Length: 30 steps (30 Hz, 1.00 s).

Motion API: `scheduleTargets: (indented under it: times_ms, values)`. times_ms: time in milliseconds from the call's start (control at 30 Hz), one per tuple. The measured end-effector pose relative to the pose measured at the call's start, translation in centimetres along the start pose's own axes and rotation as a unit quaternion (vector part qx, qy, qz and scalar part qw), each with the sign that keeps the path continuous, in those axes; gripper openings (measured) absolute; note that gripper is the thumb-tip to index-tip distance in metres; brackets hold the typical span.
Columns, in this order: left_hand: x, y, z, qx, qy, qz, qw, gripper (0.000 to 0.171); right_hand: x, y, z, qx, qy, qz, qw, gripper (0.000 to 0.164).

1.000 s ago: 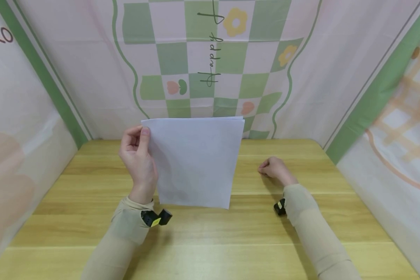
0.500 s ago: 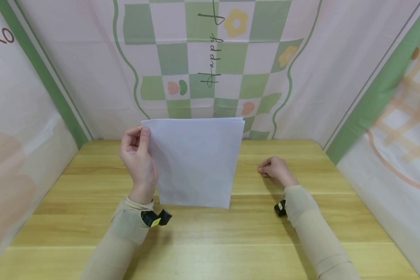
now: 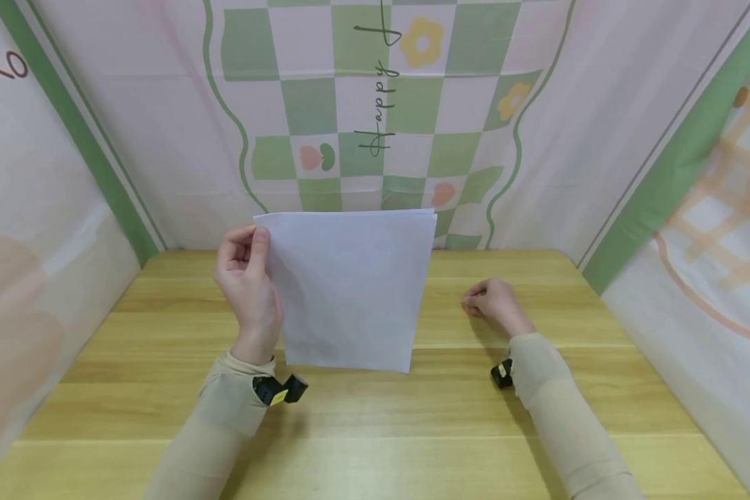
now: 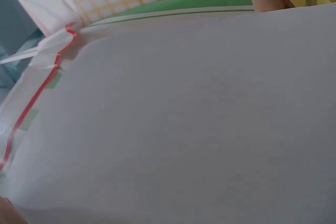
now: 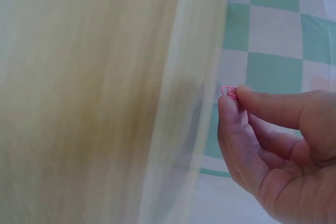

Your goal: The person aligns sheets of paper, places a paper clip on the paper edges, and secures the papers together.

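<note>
My left hand (image 3: 250, 292) pinches the upper left corner of some white paper (image 3: 350, 292), thumb in front, and the paper hangs upright above the table. At its upper right corner two edges show slightly apart, so more than one layer is there. In the left wrist view the paper (image 4: 184, 114) fills most of the picture. To the right of the paper, my right hand (image 3: 492, 302) is low over the table. A small pink paper clip (image 5: 229, 92) is pinched between its thumb and fingertips in the right wrist view; the head view hides the clip.
The wooden table (image 3: 375, 437) spreads beneath both hands. Behind it hangs a green and white checkered curtain (image 3: 406, 104), with more printed cloth at the left and right sides. A small black camera sits on each wrist.
</note>
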<state>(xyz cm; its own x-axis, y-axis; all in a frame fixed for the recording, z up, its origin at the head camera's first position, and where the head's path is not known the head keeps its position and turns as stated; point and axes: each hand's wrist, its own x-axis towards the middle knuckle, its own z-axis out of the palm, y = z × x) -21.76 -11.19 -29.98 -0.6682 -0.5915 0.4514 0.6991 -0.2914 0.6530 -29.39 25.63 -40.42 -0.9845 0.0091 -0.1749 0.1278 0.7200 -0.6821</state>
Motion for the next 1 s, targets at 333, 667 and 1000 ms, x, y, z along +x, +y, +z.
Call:
scheduleTargets:
  times_ms: [333, 667, 1000]
  values:
    - [-0.1, 0.2, 0.0, 0.011, -0.001, -0.007, 0.9999, 0.006, -0.7, -0.5, -0.3, 0.008, 0.017, -0.001, 1.0, 0.021]
    - [-0.2, 0.3, 0.0, 0.0, -0.001, -0.008, 1.0, 0.009, -1.3, -1.1, -0.7, -0.001, 0.038, -0.021, 0.999, 0.021]
    - [-0.1, 0.2, 0.1, -0.015, 0.006, -0.007, 0.9998, 0.007, -1.8, -1.9, -1.0, -0.022, 0.051, -0.032, 0.998, 0.022]
